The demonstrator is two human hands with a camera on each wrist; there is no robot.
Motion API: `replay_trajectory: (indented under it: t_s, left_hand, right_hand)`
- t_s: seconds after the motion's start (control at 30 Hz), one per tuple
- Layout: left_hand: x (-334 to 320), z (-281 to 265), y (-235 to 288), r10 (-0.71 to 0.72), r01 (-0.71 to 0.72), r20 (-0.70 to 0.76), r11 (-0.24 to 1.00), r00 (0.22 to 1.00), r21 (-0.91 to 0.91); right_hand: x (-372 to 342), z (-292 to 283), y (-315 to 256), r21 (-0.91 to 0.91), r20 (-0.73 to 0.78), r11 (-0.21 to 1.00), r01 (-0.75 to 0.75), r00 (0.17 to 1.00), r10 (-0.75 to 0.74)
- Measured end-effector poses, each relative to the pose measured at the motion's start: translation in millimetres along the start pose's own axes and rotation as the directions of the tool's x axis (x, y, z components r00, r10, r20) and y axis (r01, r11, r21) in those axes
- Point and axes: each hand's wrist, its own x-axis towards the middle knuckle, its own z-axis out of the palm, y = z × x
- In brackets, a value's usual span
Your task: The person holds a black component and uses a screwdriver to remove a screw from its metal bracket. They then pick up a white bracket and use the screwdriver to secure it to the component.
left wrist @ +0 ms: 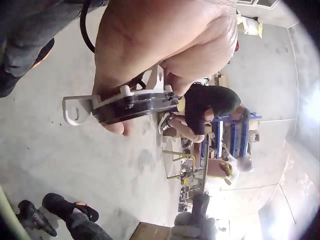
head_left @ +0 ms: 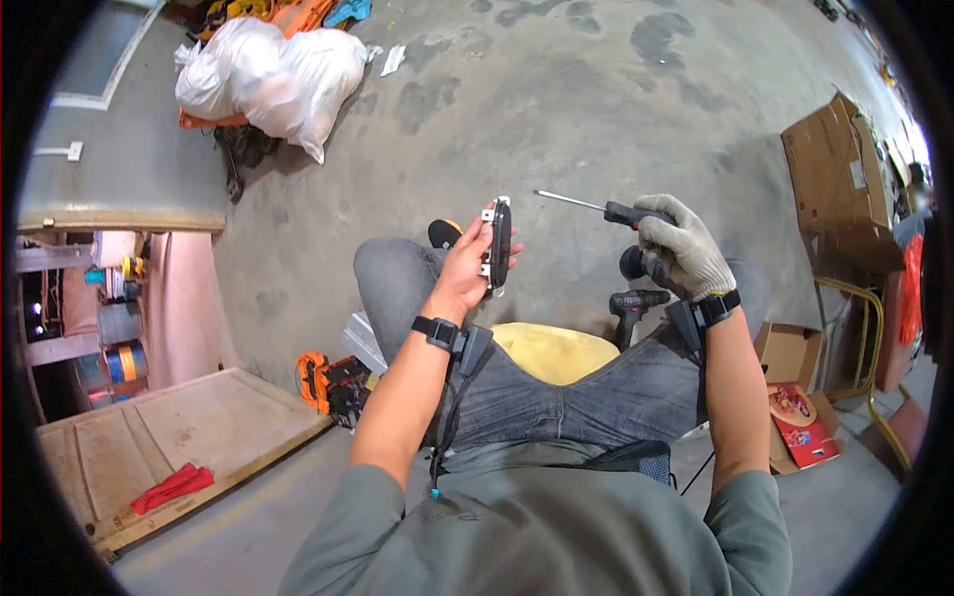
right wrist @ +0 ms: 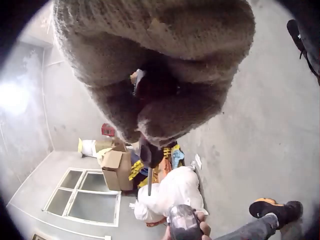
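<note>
My bare left hand holds a black oblong housing with white metal tabs along one side, upright in front of the left knee. Seen from the left wrist, this housing lies across the fingers, one tab sticking out past its end. From the right wrist view, a glossy clear face shows on the housing. In its knitted glove, my right hand grips a screwdriver by its dark handle. The metal shaft points left toward the housing, its tip apart from it.
A cordless drill stands by the right thigh, beside a yellow seat. Orange-and-black gear lies left. White sacks, a cardboard box and a wooden panel surround the concrete floor. Another person is farther off.
</note>
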Motion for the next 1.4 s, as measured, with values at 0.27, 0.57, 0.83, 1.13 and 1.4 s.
replay_trajectory:
  t_s: [0.27,0.57,0.83,1.13,1.4]
  left_hand:
    - [9,13,1,0.017,-0.017,0.007,1.000,1.000,-0.026]
    - [8,20,0,0.039,-0.039,0.032,0.999,0.999,-0.022]
    - [8,19,-1,0.050,-0.049,0.030,0.999,0.998,-0.017]
    - [11,16,-5,0.096,-0.097,0.017,0.990,0.995,0.100]
    - [11,14,-6,0.093,-0.088,-0.029,0.986,0.995,0.145]
  right_hand:
    - [11,16,4,-0.103,0.079,0.991,-0.084,0.993,0.093]
    - [13,21,8,-0.102,0.071,0.991,-0.089,0.993,0.097]
    - [14,23,10,-0.097,0.067,0.990,-0.105,0.992,0.111]
    - [23,2,25,0.070,-0.016,0.913,-0.401,0.915,0.403]
    - [23,10,31,-0.070,0.107,0.997,-0.026,0.994,0.034]
